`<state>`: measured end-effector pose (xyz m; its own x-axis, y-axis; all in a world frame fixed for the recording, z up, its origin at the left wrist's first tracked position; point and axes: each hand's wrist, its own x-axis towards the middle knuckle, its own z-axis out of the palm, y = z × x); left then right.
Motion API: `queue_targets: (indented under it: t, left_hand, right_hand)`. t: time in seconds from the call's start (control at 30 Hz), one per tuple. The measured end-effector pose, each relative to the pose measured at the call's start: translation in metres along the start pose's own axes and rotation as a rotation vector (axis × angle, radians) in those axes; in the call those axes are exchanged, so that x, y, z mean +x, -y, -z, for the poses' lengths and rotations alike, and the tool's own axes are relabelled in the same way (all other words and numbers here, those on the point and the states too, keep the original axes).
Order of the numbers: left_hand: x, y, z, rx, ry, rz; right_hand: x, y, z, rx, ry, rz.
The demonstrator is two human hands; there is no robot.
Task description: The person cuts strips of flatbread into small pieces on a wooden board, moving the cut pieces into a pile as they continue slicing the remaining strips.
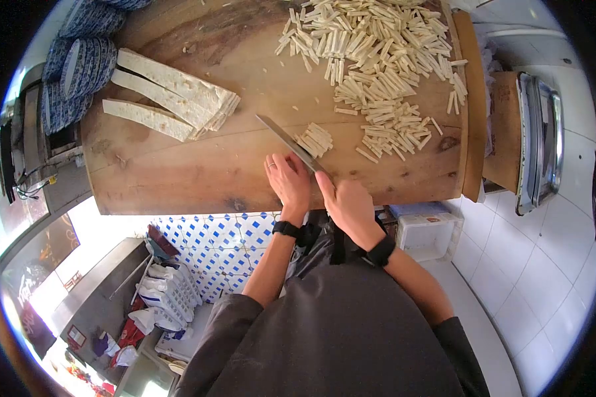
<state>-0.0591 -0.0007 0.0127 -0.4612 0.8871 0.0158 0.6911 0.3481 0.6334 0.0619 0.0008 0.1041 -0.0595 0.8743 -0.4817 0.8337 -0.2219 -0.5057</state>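
Wooden surface: chopping block. Strip pile: far side. Knife: right hand grip closed on the handle, blade beside fresh strips. Left hand: curled at the blade, grip unclear. Advisable: fingertips tucked, cuts even.

White tiled floor, blue-and-white checked tiles, a steel counter lower left.
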Motion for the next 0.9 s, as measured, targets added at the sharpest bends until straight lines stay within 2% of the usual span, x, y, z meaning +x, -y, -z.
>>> queue_targets:
  t: [0.1, 0.17, 0.5, 0.7, 0.9]
  left_hand:
    - [-0.004, -0.002, 0.006, 0.058, 0.01, -0.019]
    - [-0.007, 0.001, 0.005, 0.064, -0.026, -0.105]
    - [-0.016, 0.006, -0.005, 0.114, -0.076, -0.112]
    - [-0.014, -0.001, -0.002, 0.116, -0.031, -0.052]
    - [-0.019, 0.009, -0.005, 0.002, -0.081, 0.002]
  right_hand:
    - [-0.022, -0.014, 0.009, 0.004, 0.027, -0.004]
    - [-0.03, -0.018, 0.011, 0.03, 0.064, -0.003]
    - [-0.051, -0.022, 0.015, -0.083, 0.021, 0.028]
    - [-0.049, -0.016, 0.015, -0.11, 0.009, 0.013]
    - [-0.042, -0.015, 0.013, -0.125, -0.024, 0.021]
